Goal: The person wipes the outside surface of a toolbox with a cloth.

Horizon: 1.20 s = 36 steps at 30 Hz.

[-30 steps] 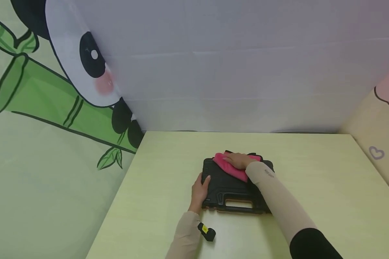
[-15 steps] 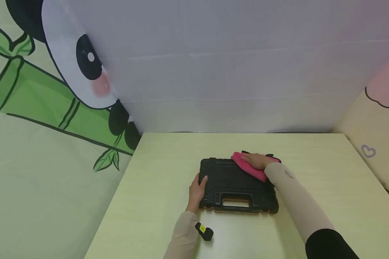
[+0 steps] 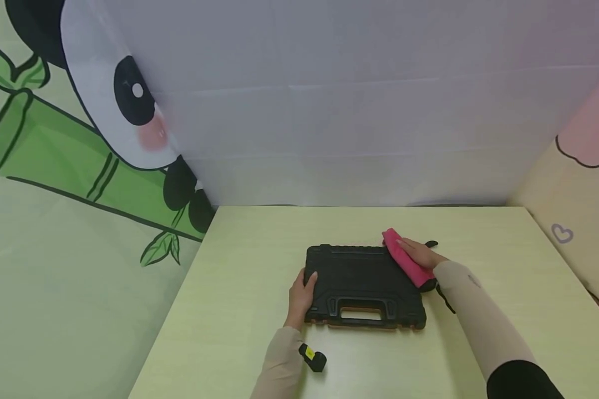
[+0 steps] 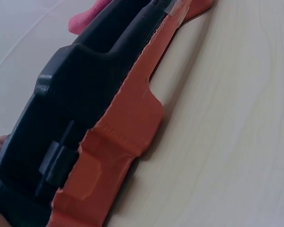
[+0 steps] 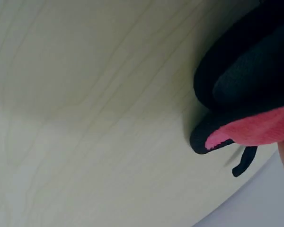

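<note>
On the pale wood-grain table (image 3: 259,266), a black plastic carrying case (image 3: 359,271) lies flat near the middle, its handle (image 3: 361,306) towards the person and bare tabletop showing through the handle opening. At the case's left side, the left hand (image 3: 300,299) grips the edge, its thumb on the black upper face and its fingers at the side. From the left wrist, the lower shell (image 4: 128,118) shows orange beneath the black half, with a black latch (image 4: 59,163) close to the hand.

Over the far right corner of the case, as seen from the head, lies a pink cloth (image 3: 404,257) with black edging. The right hand (image 3: 419,255) rests on it, fingers reaching across its pink side; the thumb is hidden, so I cannot tell how far the hand is closed or whether it pinches the fabric. The right wrist view shows the black-edged cloth in a fold just above the tabletop.

Both arms wear beige sleeves (image 3: 274,363), and a black device (image 3: 313,358) with a yellow label sits at the left wrist. Beyond the table is a pale lavender backdrop (image 3: 339,122); at left, a panda (image 3: 95,100) and green bamboo (image 3: 55,138) decorate the wall.
</note>
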### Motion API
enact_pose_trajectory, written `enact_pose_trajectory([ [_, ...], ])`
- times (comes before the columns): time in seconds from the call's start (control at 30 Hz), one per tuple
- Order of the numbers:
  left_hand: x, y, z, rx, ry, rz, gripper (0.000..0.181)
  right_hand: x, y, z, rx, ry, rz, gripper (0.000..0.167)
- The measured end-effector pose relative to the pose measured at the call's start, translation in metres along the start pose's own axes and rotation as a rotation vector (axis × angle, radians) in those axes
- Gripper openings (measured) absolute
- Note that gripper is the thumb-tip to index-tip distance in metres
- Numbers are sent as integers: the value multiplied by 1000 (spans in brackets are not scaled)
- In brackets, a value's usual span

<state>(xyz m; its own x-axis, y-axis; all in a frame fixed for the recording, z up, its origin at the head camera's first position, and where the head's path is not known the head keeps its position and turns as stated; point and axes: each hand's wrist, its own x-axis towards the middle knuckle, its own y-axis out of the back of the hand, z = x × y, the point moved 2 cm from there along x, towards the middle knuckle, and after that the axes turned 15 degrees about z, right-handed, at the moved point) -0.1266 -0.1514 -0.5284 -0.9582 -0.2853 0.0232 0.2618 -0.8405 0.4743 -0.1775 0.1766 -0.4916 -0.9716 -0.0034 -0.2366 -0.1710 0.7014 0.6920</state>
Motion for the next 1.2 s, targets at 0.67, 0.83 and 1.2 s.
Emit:
enact_pose_trajectory([
  [0.67,-1,-1,0,1,15,-24,55,7,-11,-37,-437,118,7,58],
  [0.83,-1,1,1,-13,16,-20,54,11,-25,-57,-500,206,-7,53],
  [1.2,1,1,-1,10,-7,-23,54,18,-65,-107,-542,177,-6,52],
])
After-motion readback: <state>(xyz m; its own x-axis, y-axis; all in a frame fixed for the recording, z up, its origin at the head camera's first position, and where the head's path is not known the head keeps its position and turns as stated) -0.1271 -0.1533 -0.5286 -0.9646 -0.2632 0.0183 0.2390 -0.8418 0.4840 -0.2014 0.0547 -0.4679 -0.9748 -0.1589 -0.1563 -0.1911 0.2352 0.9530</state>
